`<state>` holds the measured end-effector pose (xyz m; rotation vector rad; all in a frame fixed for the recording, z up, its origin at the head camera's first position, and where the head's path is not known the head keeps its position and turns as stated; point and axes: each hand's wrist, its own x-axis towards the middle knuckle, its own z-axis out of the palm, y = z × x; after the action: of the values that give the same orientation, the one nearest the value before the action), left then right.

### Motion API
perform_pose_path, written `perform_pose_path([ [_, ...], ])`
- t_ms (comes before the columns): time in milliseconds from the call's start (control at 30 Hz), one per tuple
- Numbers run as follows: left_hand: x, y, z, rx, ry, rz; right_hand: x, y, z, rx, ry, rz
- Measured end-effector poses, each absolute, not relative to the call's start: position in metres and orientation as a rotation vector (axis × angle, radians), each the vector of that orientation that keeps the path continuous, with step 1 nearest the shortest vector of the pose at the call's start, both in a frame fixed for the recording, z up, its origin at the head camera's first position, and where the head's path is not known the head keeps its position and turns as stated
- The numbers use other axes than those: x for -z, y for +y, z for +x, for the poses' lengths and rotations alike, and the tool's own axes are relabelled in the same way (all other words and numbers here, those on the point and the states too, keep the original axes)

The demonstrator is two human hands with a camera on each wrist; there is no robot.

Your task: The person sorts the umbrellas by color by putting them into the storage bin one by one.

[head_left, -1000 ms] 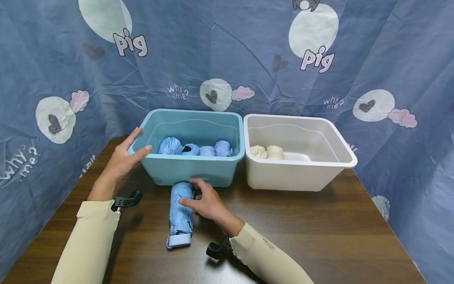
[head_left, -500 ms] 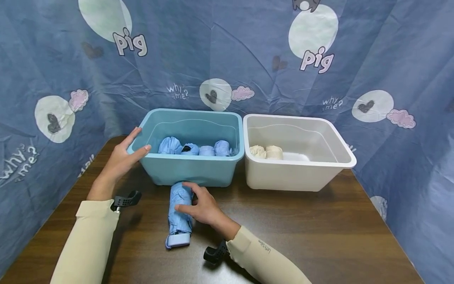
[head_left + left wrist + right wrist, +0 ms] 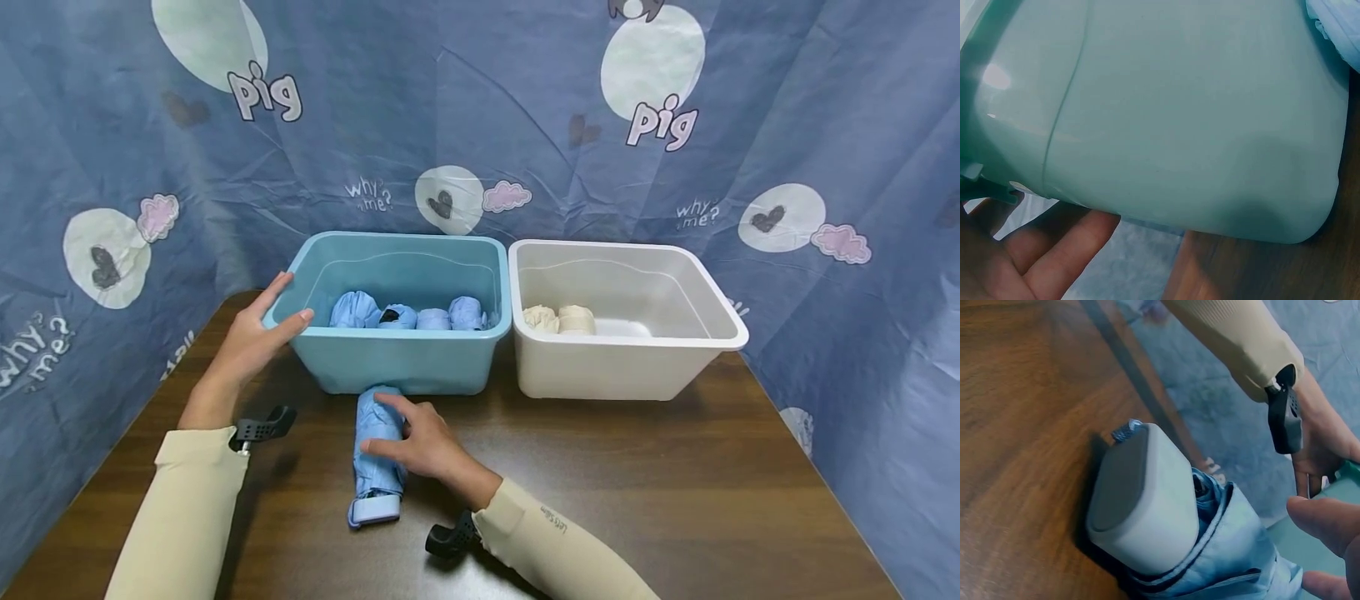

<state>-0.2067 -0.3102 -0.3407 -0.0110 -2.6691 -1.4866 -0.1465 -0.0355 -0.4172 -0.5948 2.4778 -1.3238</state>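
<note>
A folded light-blue umbrella lies on the table, its pale handle toward me and its far end by the teal bin. My right hand is over its right side, thumb and index finger spread and extended across it. Whether the fingertips touch the fabric I cannot tell. My left hand rests at the teal bin's front left corner, thumb over the rim and fingers straight along the left side; the left wrist view shows fingers against the outer wall. Several blue rolled bundles lie inside the bin.
A white bin stands right beside the teal one, with two cream rolled bundles at its left. Both bins stand at the back of the wooden table, before a blue patterned cloth.
My right hand has moved left and slightly nearer to me, farther across the umbrella. My left hand keeps its place on the bin. The head view has shifted slightly.
</note>
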Motion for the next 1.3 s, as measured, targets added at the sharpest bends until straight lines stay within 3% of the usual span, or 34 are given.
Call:
perform_pose_path([
  [633,0.343,-0.312,-0.207,1.486,-2.661,-0.022,0.42,-0.053,-0.141,1.151,2.563,-0.423],
  [1300,0.342,-0.31,-0.206,1.503,-2.665,-0.004,0.423,-0.037,-0.149,1.314,2.41,-0.556],
])
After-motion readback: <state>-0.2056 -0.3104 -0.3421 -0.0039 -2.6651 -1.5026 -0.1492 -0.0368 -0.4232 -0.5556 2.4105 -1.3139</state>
